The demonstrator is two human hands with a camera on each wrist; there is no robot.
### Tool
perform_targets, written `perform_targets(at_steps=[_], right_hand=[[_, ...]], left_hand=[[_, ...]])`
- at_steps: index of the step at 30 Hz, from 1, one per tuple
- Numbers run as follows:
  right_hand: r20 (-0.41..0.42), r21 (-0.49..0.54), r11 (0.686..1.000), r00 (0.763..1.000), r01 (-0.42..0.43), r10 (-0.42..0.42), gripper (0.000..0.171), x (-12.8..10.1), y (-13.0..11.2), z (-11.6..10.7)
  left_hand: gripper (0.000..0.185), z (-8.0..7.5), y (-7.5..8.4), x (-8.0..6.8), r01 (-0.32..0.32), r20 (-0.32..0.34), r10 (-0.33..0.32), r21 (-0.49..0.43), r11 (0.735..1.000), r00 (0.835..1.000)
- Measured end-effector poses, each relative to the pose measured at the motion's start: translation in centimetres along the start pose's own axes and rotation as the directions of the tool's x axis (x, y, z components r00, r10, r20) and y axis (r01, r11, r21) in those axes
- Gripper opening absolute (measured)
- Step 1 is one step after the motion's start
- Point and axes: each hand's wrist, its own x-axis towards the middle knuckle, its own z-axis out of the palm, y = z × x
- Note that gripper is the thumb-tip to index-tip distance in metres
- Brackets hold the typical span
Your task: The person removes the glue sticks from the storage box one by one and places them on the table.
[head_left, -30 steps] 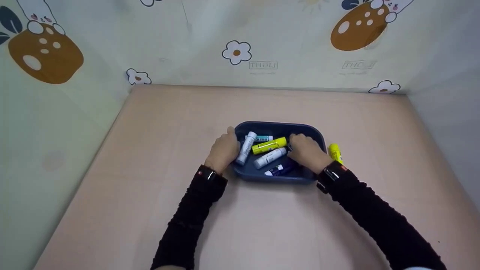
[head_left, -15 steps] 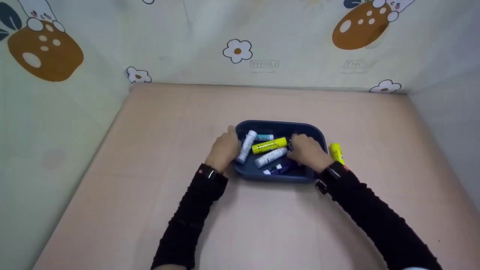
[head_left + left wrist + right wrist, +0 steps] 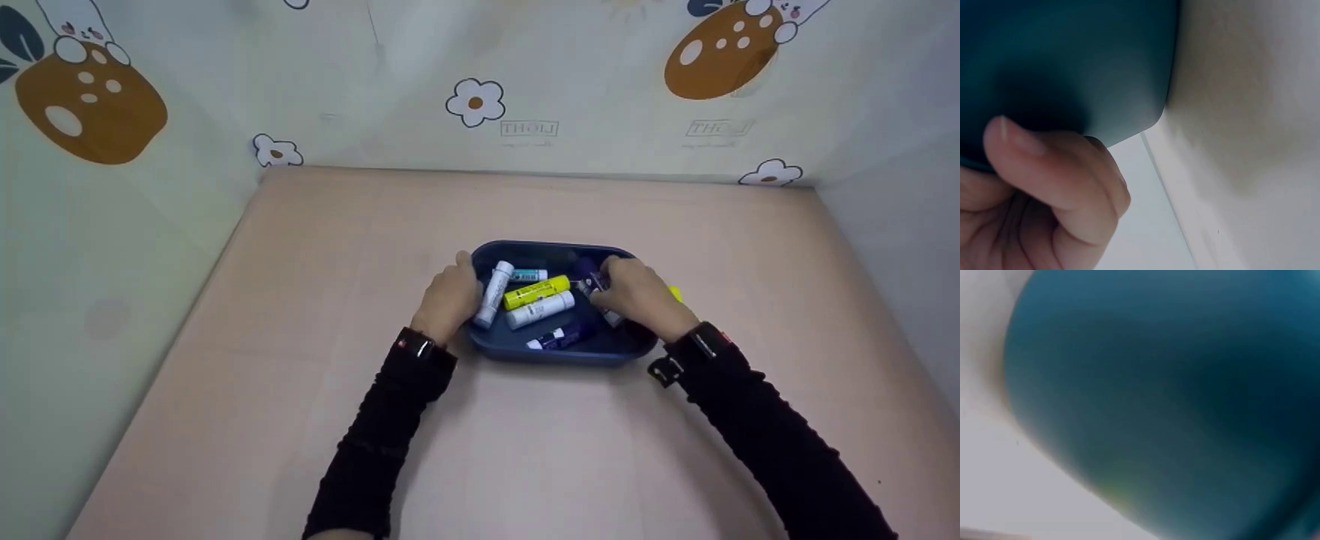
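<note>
In the head view, a dark blue tray (image 3: 555, 358) holds several glue sticks. My left hand (image 3: 448, 298) grips its left rim; in the left wrist view, curled fingers lie against the tray's wall (image 3: 1123, 84). My right hand (image 3: 637, 292) reaches over the right side, its thumb across a purple-and-white glue stick (image 3: 588, 273) that it pinches; the other fingertips are hidden. Beside that lie a yellow glue stick (image 3: 536, 292), two white ones (image 3: 540, 310) (image 3: 493, 294), a teal-and-white one (image 3: 529, 275) and a dark purple one (image 3: 562, 336).
Another yellow glue stick (image 3: 676, 293) lies outside the tray on the right, mostly behind my right hand. The pinkish tabletop (image 3: 337, 247) meets a patterned wall covering (image 3: 375, 97) at the back and sides. The right wrist view is blurred, filled mostly by the tray's wall (image 3: 1100, 399).
My right hand has shifted right, exposing the purple-and-white glue stick that was under it. The middle white stick has rolled slightly, up against the yellow one. My left hand stays put.
</note>
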Motion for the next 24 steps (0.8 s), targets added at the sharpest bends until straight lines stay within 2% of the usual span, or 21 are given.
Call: perform_targets(at_steps=[12,24], right_hand=[[-0.033,0.087,0.996,0.999,-0.033,0.036,0.050,-1.7,1.0,-2.8],[-0.047,0.191,0.979,0.995,-0.073,0.084,0.052,-3.7,3.9,-4.4]], left_hand=[[0.027,0.0,0.1,0.0,0.012,0.005,-0.012,0.010,1.000,1.000],[0.024,0.0,0.2,0.0,0.017,0.006,-0.017,0.016,1.000,1.000]])
